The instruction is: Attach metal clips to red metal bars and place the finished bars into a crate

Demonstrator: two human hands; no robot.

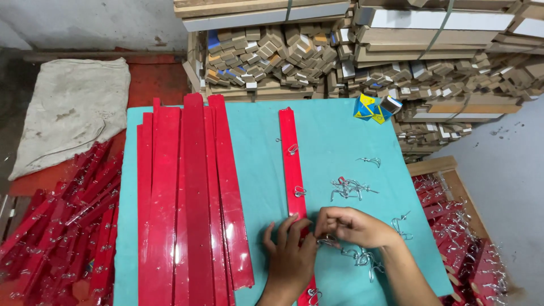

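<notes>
Red strip (293, 164) lies lengthwise on the teal counter (334, 130), its near end running under both hands. Left hand (290, 256) presses flat on the strip, fingers spread, grasping nothing. Right hand (350, 226), just beside it and touching, pinches a small wire clip (328, 242) at the strip's edge. The strip's lower stretch is hidden by the hands; how the clip meets it is hard to make out. Loose clips (347, 188) lie right of the strip, a stack of red strips (187, 198) left. A blue-and-yellow box (368, 106) sits at the counter's far edge, before bundled wooden blocks (272, 54).
</notes>
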